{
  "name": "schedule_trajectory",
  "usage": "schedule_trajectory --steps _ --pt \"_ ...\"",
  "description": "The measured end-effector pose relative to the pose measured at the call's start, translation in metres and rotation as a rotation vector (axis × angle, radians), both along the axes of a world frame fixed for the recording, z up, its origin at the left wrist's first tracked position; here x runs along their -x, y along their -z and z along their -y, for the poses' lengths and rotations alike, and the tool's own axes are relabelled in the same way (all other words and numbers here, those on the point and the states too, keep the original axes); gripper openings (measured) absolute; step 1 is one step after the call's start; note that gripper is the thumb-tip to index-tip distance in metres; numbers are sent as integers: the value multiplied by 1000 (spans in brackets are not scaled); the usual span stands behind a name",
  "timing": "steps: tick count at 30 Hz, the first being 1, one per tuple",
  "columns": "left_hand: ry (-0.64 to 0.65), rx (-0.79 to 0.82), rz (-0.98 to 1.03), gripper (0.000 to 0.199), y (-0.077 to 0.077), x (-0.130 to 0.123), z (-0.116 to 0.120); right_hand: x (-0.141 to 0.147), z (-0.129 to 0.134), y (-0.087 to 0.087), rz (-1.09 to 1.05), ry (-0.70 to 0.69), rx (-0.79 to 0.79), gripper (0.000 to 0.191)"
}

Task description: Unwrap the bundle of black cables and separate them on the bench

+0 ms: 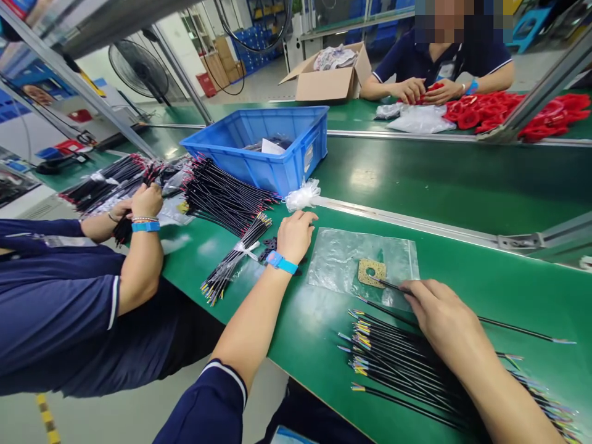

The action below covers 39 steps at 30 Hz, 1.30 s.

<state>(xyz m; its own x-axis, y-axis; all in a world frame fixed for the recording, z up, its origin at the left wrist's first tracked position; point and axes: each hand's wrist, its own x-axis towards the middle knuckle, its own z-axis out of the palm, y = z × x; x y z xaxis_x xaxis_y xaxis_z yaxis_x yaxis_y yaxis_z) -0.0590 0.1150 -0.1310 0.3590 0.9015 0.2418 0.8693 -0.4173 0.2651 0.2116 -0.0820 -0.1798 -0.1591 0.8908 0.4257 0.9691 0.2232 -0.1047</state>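
Note:
My right hand [444, 308] pinches a thin black cable [391, 284], whose end lies over a square yellow sponge [379, 270] with a round hole. Under the sponge is a clear plastic bag [337, 256]. Many black cables [398, 357] with bare coloured wire ends lie side by side below and partly beneath my right hand. My left hand [296, 234], palm down with fingers apart and bent, is over the bench beside small black parts [269, 246] and a tied cable bundle [235, 256]. Nothing shows in its fingers.
A blue bin [296, 163] stands behind a large cable pile [222, 194]. White plastic ties [303, 195] lie near the metal rail [393, 220]. At left a co-worker's hands [147, 200] hold cables; across the bench another person handles red parts [494, 111] near a cardboard box [328, 83].

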Motion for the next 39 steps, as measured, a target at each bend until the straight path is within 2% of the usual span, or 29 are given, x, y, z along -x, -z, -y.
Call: schedule_trajectory --steps 3,6,9,12,15,18,21,23,26,29,34,39 --pt "129 -27 110 18 -2 -8 17 -2 2 0 13 -6 36 25" --pt "263 9 123 16 2 -14 28 -4 5 -2 50 -7 58 27" --pt "316 48 215 18 4 -16 33 -5 6 -5 94 -13 76 37" --pt "335 93 456 18 -4 -19 41 -5 7 -10 135 -17 77 43" --pt "341 227 719 17 -22 -28 55 -4 13 -26 144 22 3 43" --pt "323 383 946 15 -36 -40 72 -1 26 -54 45 70 -130 39" --pt "281 483 1154 20 -37 -53 88 5 41 -78 -71 85 -207 38" --pt "239 547 1270 29 -30 -59 97 10 49 -84 -86 107 -253 40" --pt "210 672 1399 39 -17 -64 107 18 55 -80 -51 151 -274 48" --pt "206 769 1443 44 -10 -64 115 22 59 -71 -43 115 -247 57" --pt "198 830 1389 49 -9 -62 122 20 61 -63 -48 71 -243 58" --pt "260 814 1363 44 -8 -62 124 15 59 -58 -112 42 -214 55"
